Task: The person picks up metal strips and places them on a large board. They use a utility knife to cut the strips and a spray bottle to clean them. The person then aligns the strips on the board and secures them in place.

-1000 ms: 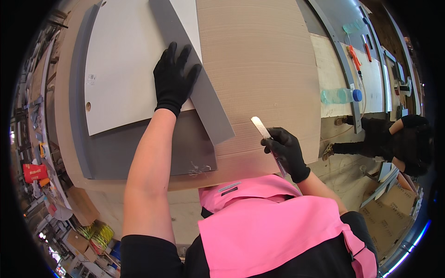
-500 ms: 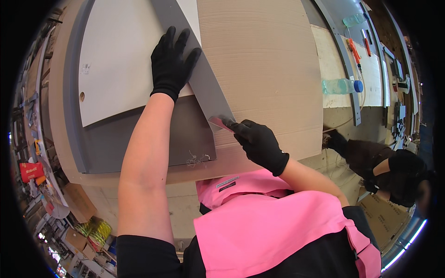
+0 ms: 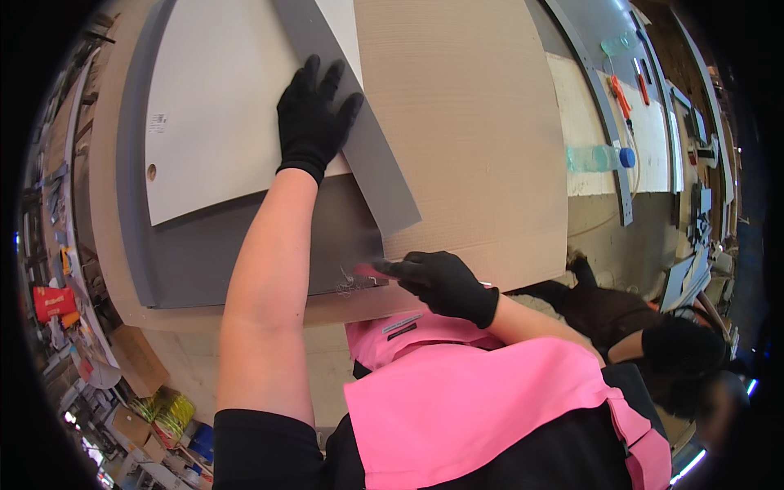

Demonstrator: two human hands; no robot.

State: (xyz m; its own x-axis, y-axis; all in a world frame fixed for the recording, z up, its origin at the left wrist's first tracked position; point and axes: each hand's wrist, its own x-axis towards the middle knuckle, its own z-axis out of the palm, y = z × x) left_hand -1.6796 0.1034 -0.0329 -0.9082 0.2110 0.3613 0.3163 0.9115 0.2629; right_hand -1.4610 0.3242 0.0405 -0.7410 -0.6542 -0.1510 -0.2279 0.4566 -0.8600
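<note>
My left hand [image 3: 317,118], in a black glove, lies spread on a grey strip [image 3: 377,167] and the pale panel [image 3: 220,98] beside it, with thumb and fingers apart. The strip slants across a larger dark grey panel [image 3: 253,253]. In my right hand [image 3: 451,286], also gloved, is a small flat scraper-like blade [image 3: 371,269], pinkish and blurred. Its exact kind cannot be made out. The blade is near the dark panel's near right corner, below the strip's end. Thin curled shavings [image 3: 347,285] lie at that corner.
Corrugated cardboard [image 3: 469,122] covers the table to the right. Beyond it are a clear bottle with a blue cap [image 3: 600,158], an orange-handled tool [image 3: 621,96] and a long grey metal bar [image 3: 600,90]. At right, a person in dark clothes [image 3: 645,327] bends down.
My right hand has drawn the blade away from the strip's near end, toward me and left, near the shavings. My left hand stays on the strip. The person at right has shifted.
</note>
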